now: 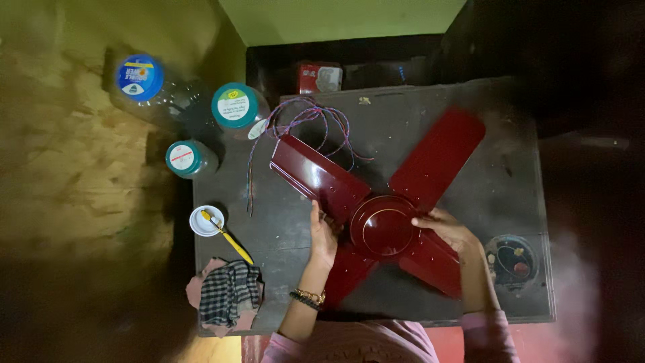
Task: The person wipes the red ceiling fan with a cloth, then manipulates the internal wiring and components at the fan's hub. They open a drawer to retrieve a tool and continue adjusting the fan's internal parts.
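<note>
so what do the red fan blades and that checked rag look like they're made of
The fan blades look like painted sheet metal with a glossy dark red finish: light glints off the smooth surface and the edges look thin and pressed, though hard plastic can't be ruled out. Both hands, left hand and right hand, rest on them. The checked rag looks like soft woven cotton, matte, crumpled in folds.

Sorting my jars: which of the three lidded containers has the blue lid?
The largest jar, farthest left at the table's corner. The other two, beside it and below, have teal-green lids.
</note>
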